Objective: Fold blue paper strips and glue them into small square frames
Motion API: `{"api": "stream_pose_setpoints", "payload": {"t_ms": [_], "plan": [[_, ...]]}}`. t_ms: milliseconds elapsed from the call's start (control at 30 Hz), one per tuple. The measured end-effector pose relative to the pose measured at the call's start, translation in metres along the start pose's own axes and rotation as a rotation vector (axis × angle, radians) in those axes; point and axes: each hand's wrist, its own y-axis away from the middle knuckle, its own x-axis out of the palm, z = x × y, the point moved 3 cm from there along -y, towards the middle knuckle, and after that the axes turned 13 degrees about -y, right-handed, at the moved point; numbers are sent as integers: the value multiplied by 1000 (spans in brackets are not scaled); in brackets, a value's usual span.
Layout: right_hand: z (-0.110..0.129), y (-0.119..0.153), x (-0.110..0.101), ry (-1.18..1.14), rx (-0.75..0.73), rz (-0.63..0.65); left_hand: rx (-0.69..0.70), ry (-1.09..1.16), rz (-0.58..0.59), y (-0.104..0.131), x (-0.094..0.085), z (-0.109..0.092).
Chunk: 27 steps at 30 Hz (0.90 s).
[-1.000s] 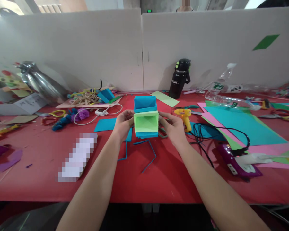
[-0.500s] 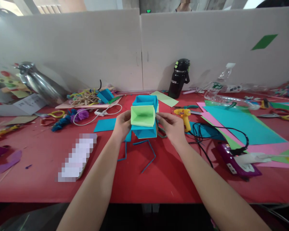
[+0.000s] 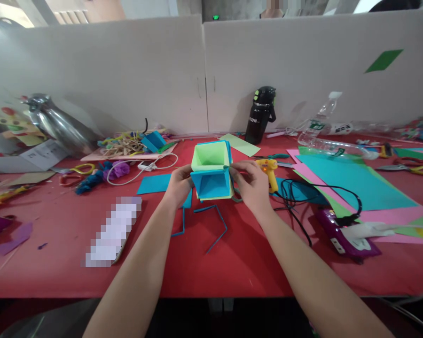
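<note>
A piece made of joined blue and light green paper boxes (image 3: 212, 184) is held up between my two hands, with hollow openings facing me. My left hand (image 3: 180, 184) grips its left side, fingers partly hidden behind it. At its right edge, my right hand (image 3: 250, 182) pinches the paper near the seam between the green and blue boxes. Folded thin blue strips (image 3: 223, 219) lie on the red table below the piece. A flat blue paper (image 3: 153, 184) rests left of my left hand. The yellow glue gun (image 3: 270, 174) stands just beyond my right hand.
Right of my hands are black cables, a purple power strip (image 3: 345, 237), coloured sheets (image 3: 359, 180) and plastic bottles. A black flask (image 3: 260, 115) stands at the back. To the left lie a phone (image 3: 114, 231), scissors, yarn and a steel jug (image 3: 61, 124). A person is partly visible behind the partition.
The paper piece has tilted between my hands: the green box moved up and the lower blue box now faces me more. Both hands keep their hold.
</note>
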Motion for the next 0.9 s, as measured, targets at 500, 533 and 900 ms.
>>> {"api": "stream_pose_setpoints", "payload": {"t_ms": [500,533,900], "plan": [[-7,4,3,-89,103,6,155,-192,-164,1,0,-11],[-9,4,4,-107,120,7,170,-211,-172,1,0,-12],[-18,2,4,-204,244,-46,250,-337,-226,8,9,-18]]}}
